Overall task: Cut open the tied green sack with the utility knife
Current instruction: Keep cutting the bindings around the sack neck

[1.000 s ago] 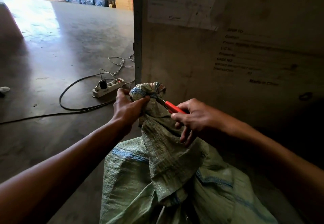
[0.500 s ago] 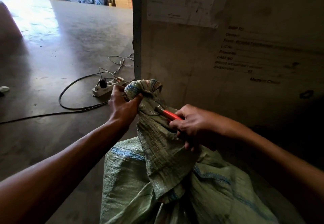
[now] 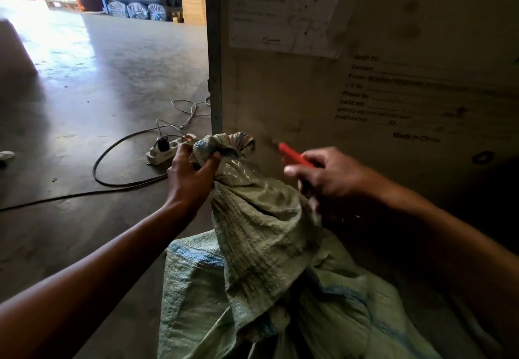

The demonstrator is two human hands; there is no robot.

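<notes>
I am gripping the bunched top of the green sack (image 3: 261, 235) in my left hand (image 3: 191, 179), fingers curled tight around the woven cloth just below its knotted tip. My right hand (image 3: 331, 176) is holding the utility knife (image 3: 295, 155), fingers wrapped around its red handle, which is pointing up and away from the neck; the blade end is blurred, and I cannot tell whether it is touching the sack. The sack is standing on the floor against a big crate (image 3: 365, 92). I am judging the job unfinished: the top is looking bunched shut, and no opening is showing
</notes>
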